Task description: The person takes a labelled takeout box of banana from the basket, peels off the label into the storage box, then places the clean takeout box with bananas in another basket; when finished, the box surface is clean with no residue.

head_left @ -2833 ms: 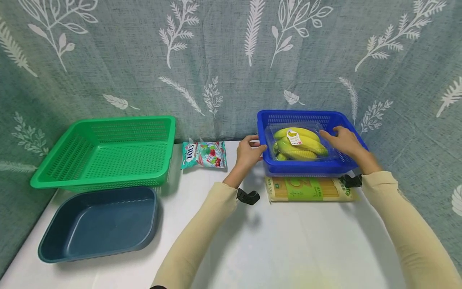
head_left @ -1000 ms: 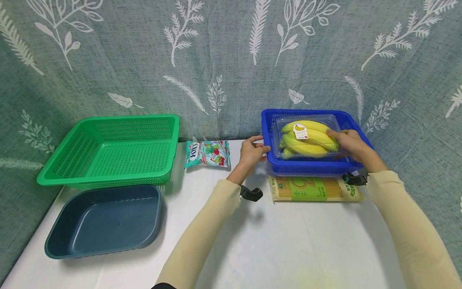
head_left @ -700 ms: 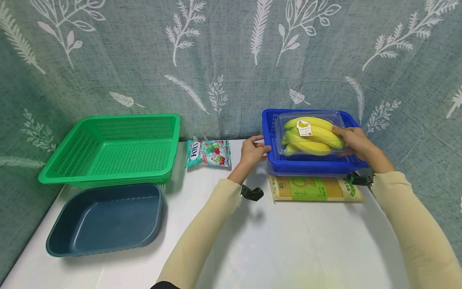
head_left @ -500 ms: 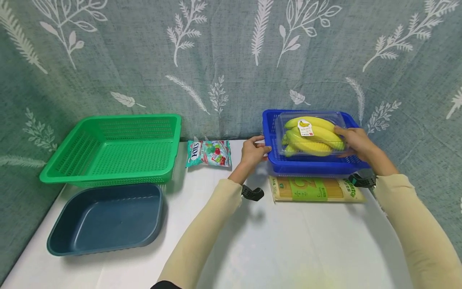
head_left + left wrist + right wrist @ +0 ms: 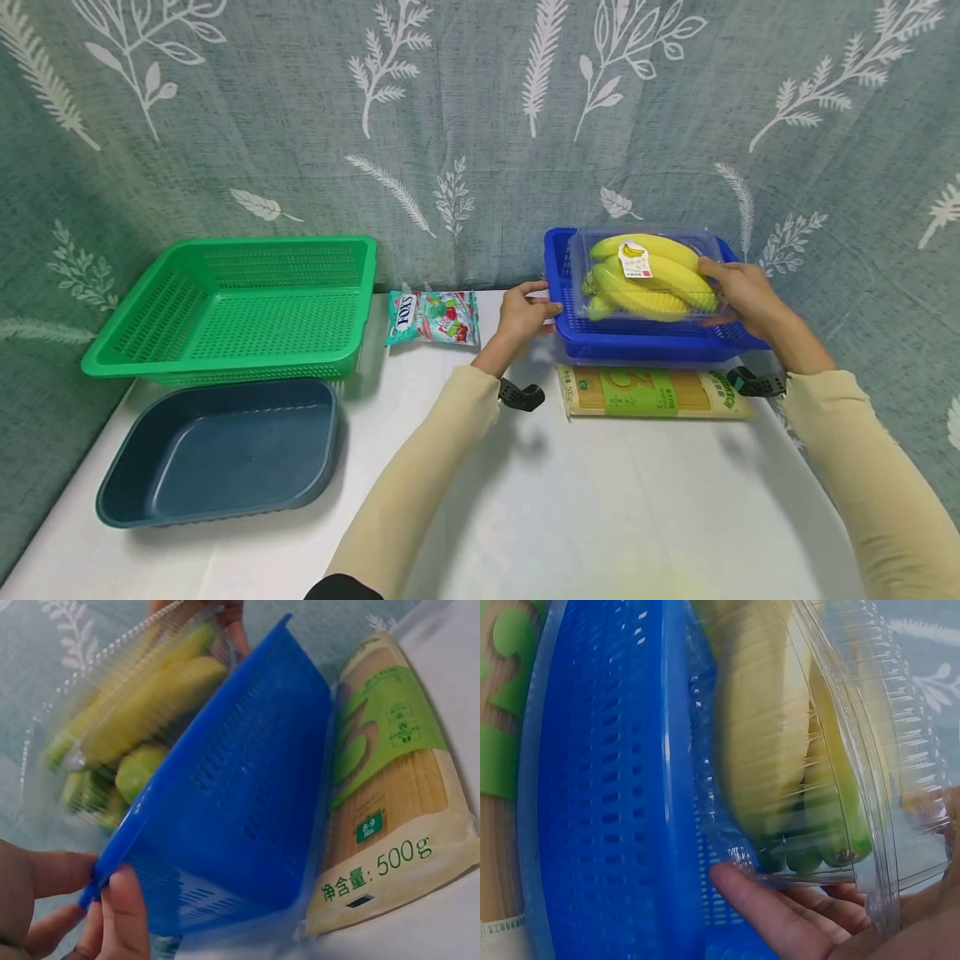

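In the head view a clear plastic box of bananas [image 5: 651,279] sits over the blue basket [image 5: 637,348], its top above the rim. My right hand [image 5: 746,293] grips the box's right end; in the right wrist view the fingers [image 5: 772,911] lie under its edge. My left hand [image 5: 522,315] pinches the basket's left rim between thumb and fingers, as the left wrist view shows with the rim [image 5: 112,859] between them. The bananas [image 5: 150,705] show through the clear plastic, a white label on top.
A pack of noodles [image 5: 652,393] lies along the front of the blue basket. Left of it are a candy bag [image 5: 433,319], a green basket [image 5: 247,367] and a dark blue tub [image 5: 217,467]. A patterned curtain [image 5: 450,125] hangs behind the white table [image 5: 585,500].
My right hand has taken hold of the box's right end and raised the box, which has shifted right and up from lower in the basket. My left hand stays on the rim.
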### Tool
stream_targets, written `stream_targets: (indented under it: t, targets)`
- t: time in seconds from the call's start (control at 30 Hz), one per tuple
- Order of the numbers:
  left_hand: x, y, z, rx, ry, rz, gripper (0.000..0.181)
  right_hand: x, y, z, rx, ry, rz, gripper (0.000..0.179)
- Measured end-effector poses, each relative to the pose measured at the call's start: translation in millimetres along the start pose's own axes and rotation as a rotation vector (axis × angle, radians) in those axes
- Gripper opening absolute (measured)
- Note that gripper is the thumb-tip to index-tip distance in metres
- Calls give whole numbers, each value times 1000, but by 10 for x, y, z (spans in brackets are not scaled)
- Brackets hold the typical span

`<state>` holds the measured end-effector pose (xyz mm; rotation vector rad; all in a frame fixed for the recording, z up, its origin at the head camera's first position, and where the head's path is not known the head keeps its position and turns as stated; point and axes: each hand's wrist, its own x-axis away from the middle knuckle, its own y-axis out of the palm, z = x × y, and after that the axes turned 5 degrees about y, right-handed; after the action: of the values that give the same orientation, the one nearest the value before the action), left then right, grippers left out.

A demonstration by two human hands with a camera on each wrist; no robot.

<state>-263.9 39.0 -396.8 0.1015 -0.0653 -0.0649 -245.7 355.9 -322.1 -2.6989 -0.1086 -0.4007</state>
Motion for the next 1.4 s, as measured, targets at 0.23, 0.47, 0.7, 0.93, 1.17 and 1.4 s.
stream_targets:
  t: [0.23, 0.47, 0.7, 0.93, 1.17, 1.4]
  targets:
    - [35, -55, 22, -42, -6, -76, 46, 121, 49, -88, 19, -14, 44, 92]
    - [83, -214, 123, -69, 14, -131, 50, 242, 87, -212, 8, -20, 73, 92]
    - [160, -269, 298, -78, 79, -161, 70, 346, 138, -283, 27, -31, 83, 94]
    - [255, -210, 479, -105, 68, -248, 91, 416, 238, -358, 35, -36, 56, 90]
    - [376, -221, 559, -89, 67, -283, 91, 489, 342, -418, 55, -46, 51, 88]
    - [440, -300, 567, -84, 87, -275, 84, 552, 415, -453, 52, -69, 29, 87]
